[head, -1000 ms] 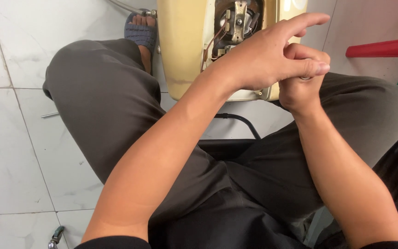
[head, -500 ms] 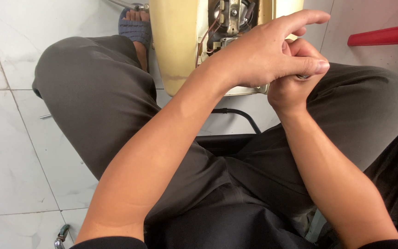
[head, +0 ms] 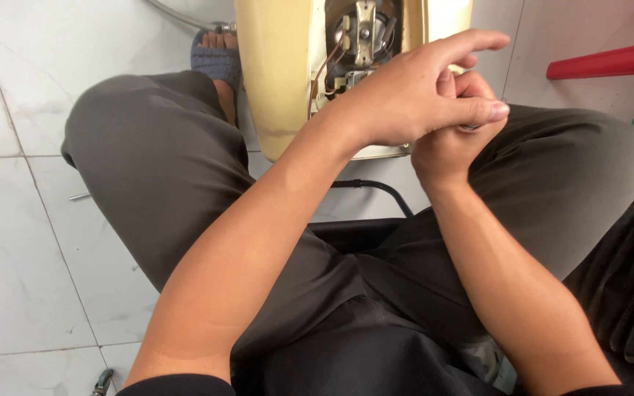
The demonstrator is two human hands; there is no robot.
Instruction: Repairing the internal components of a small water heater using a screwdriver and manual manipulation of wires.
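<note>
Hardly changed since half a second ago: left hand [head: 412, 99] still laid over right hand [head: 449, 143], fingers loosely curled, index and little finger stretched out. Right hand closed, contents hidden, cannot tell. Yellowed appliance housing [head: 280, 73] with exposed motor [head: 365, 33] still just behind, between the knees; view shifted slightly.

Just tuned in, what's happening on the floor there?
A person sits low over a white tiled floor, knees apart, with a cream-yellow appliance standing between the feet. Its casing is open, showing a small motor and wires. The left hand lies across the right hand, both clasped together in front of the open casing; whatever they may be gripping is hidden. A black cord runs along the floor beneath them, and a red bar lies to the right.
</note>
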